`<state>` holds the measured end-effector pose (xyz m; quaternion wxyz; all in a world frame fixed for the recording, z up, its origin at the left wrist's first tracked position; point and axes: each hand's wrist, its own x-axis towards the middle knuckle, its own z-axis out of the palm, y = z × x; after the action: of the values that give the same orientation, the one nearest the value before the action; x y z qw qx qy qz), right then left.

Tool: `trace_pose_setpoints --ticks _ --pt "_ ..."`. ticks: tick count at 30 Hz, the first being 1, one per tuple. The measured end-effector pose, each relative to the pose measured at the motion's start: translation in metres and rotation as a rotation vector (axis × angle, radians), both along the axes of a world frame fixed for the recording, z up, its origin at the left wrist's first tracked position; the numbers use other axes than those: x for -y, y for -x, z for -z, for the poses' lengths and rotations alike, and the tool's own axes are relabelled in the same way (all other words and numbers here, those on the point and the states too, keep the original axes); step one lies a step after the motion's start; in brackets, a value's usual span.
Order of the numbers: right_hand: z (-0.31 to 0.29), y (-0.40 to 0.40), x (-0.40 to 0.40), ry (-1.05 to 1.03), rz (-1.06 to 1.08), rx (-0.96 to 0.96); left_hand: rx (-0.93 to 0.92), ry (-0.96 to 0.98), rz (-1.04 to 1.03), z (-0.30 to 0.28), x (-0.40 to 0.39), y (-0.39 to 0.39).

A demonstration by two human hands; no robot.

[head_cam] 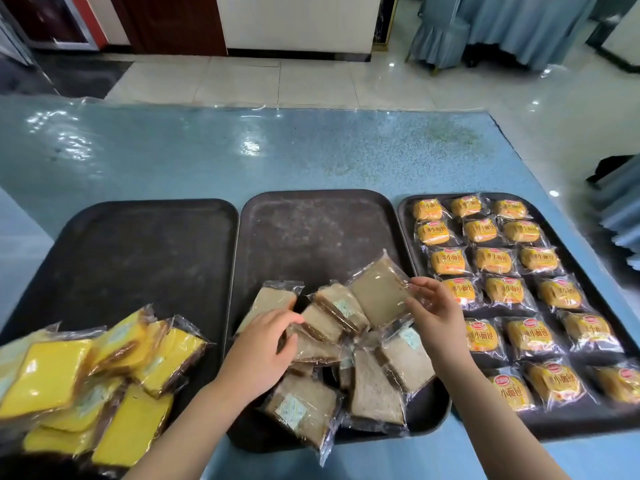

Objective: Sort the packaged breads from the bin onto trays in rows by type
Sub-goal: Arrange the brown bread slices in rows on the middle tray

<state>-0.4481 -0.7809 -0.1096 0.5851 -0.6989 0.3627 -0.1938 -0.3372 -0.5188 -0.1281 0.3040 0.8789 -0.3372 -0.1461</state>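
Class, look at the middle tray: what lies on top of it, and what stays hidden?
On the middle tray lies a loose heap of brown bread packets, overlapping. The right hand holds one packet up. The lower packets and the tray under them are covered.

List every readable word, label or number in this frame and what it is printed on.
"小面包": on the orange bun packets on the right tray.
Red logo above it on those packets: too small to read.
Pale stickers on the brown bread packs and yellow cake packs: blurred, unreadable.
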Motion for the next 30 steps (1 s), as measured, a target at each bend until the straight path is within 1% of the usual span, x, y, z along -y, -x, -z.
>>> trace_pose_setpoints --ticks 3,5,7,9,10,13,14,16,19,21,23,26,28,30 --pt "-0.015 -0.013 -0.012 -0.062 -0.173 0.058 -0.152 0.087 -0.043 -0.010 0.009 -0.009" --pt "-0.020 -0.024 -0.022 -0.144 -0.257 0.045 -0.344 0.171 -0.057 -0.015 0.015 -0.015" --pt "-0.019 -0.036 -0.030 -0.270 -0.275 0.036 -0.538 0.276 -0.074 -0.019 0.021 -0.020" --pt "-0.013 -0.049 -0.035 -0.341 -0.204 0.020 -0.671 0.362 -0.117 -0.019 0.024 -0.023" --pt "-0.009 -0.056 -0.036 -0.331 -0.148 -0.008 -0.704 0.392 -0.145 -0.017 0.025 -0.026" --pt "0.006 -0.072 -0.034 -0.197 -0.029 -0.190 -0.744 0.433 -0.246 -0.007 0.028 -0.036" --pt "0.009 -0.075 -0.034 -0.167 -0.035 -0.241 -0.756 0.447 -0.294 -0.004 0.030 -0.041" --pt "0.015 -0.081 -0.036 -0.155 -0.120 -0.288 -0.775 0.495 -0.389 0.003 0.036 -0.051" --pt "0.020 -0.099 -0.038 -0.210 -0.195 -0.227 -0.736 0.512 -0.481 0.013 0.045 -0.072" --pt "0.022 -0.119 -0.034 -0.175 -0.236 -0.226 -0.687 0.495 -0.536 0.019 0.052 -0.089" --pt "0.024 -0.145 -0.030 -0.108 -0.321 -0.252 -0.592 0.445 -0.573 0.026 0.060 -0.111" --pt "0.027 -0.188 -0.026 0.019 -0.435 -0.240 -0.404 0.278 -0.539 0.040 0.071 -0.146" --pt "0.037 -0.219 -0.023 0.095 -0.477 -0.245 -0.252 0.120 -0.500 0.048 0.076 -0.167" --pt "0.050 -0.244 -0.019 0.185 -0.520 -0.282 -0.170 -0.012 -0.470 0.053 0.080 -0.184"
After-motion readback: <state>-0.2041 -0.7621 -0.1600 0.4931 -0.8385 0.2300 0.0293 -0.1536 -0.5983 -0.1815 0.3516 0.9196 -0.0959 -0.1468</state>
